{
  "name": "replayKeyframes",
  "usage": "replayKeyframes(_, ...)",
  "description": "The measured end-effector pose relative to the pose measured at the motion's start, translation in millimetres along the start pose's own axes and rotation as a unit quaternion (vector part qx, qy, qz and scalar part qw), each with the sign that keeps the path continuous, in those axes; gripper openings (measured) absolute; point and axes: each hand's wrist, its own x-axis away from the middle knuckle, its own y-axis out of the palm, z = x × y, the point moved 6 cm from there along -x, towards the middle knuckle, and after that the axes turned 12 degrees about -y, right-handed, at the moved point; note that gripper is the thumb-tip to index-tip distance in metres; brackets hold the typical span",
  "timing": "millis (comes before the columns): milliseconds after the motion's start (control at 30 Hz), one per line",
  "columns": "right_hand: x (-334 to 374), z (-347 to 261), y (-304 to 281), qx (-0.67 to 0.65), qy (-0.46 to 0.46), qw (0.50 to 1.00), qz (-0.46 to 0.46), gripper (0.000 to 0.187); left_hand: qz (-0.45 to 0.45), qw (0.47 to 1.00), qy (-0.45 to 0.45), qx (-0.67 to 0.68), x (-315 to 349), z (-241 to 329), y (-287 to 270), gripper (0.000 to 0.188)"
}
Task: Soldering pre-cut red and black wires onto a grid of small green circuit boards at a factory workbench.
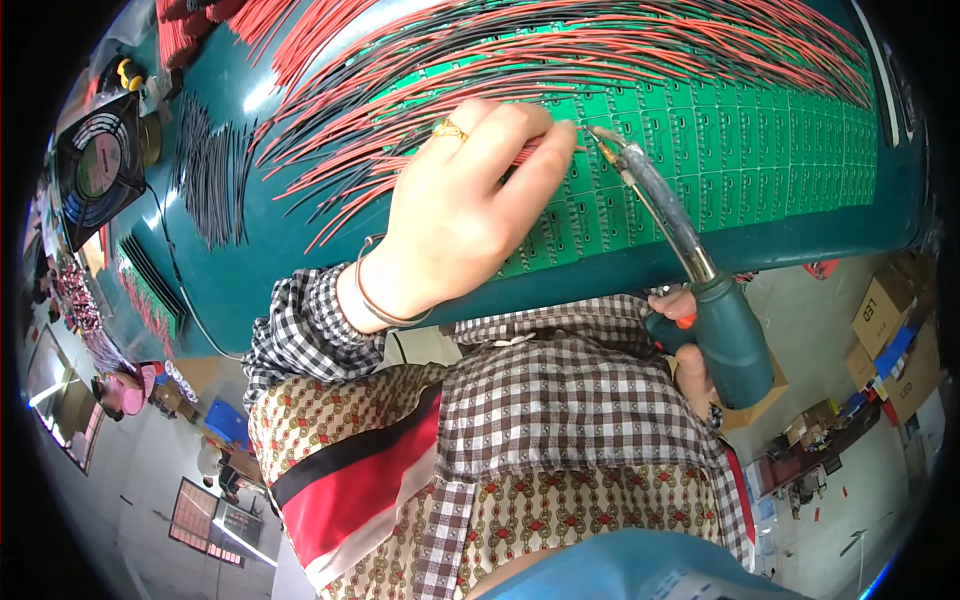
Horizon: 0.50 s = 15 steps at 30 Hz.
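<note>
My left hand (465,205) is closed in a pinch over the green circuit boards (700,150), with a ring and bracelets on it. A thin red wire (580,148) pokes out at its fingertips, and more red wire shows under the fingers. My right hand (690,355) is wrapped round the green handle of a soldering gun (735,340), partly hidden behind it. The gun's metal barrel slants up and left, so its tip hovers at or just above the board beside my left fingertips. Whether tip and wire touch, I cannot tell.
Many red and black wires (500,50) lie across the boards' far side. Loose black wires (212,170) sit on the green table to the left. A black fan (100,170) stands at the left edge, with its cable nearby. Cardboard boxes (885,310) are stacked at far right.
</note>
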Motion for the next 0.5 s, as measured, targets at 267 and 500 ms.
replayKeyframes(267,2.3,4.0,-0.1,-0.018,-0.009,1.000,-0.001,0.048,0.003,1.000,0.001,0.002,-0.7,0.6,0.9,0.037)
replayKeyframes(500,7.1,12.4,-5.8,-0.024,-0.042,0.998,-0.030,0.050,-0.003,1.000,-0.001,0.007,-2.8,2.1,0.5,0.037)
